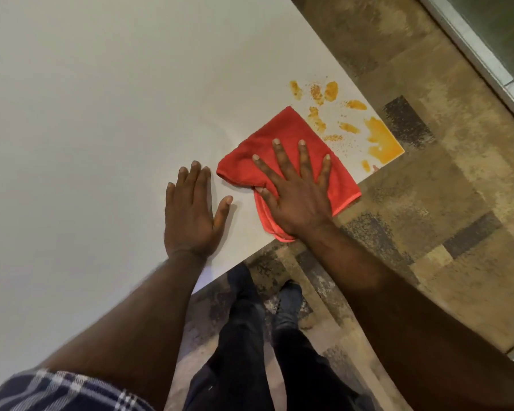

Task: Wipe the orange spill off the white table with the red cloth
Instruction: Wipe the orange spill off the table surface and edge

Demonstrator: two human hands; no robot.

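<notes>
Two hands flat: right hand (294, 197) on one red cloth (279, 149).

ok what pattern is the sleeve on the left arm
Dark blue and white plaid, on the sleeve at the bottom left of the head view.

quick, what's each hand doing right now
Left hand: open, flat on the white table, holding nothing.
Right hand: open, fingers spread, pressing the red cloth.
</notes>
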